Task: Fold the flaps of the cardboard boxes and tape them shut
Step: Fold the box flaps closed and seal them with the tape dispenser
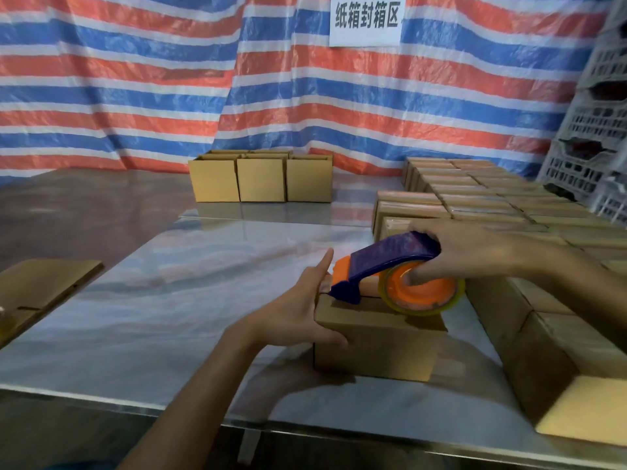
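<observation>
The right hand [475, 252] grips the tape dispenser [390, 256], its palm over the blue handle and its fingers curled into the orange core of the roll of clear tape [424, 293]. The dispenser's blue nose rests on top of a small cardboard box [373, 351], at the left end of the seam between the folded flaps. The left hand [298, 310] lies flat against the box's left side, with its fingers straight and pointing away and its thumb laid along the top of the near face.

The box stands on the glossy table [169, 300], right of centre and near the front edge. Just beside it on the right, rows of taped boxes [475, 195] run toward the far right corner, and the nearest box there has an open flap [583, 412]. Three open boxes [261, 179] stand side by side at the far edge, and a flattened carton [40, 286] lies at the left edge. A striped tarp [135, 79] with a paper sign [366, 18] hangs behind the table, beside grey plastic crates [597, 130].
</observation>
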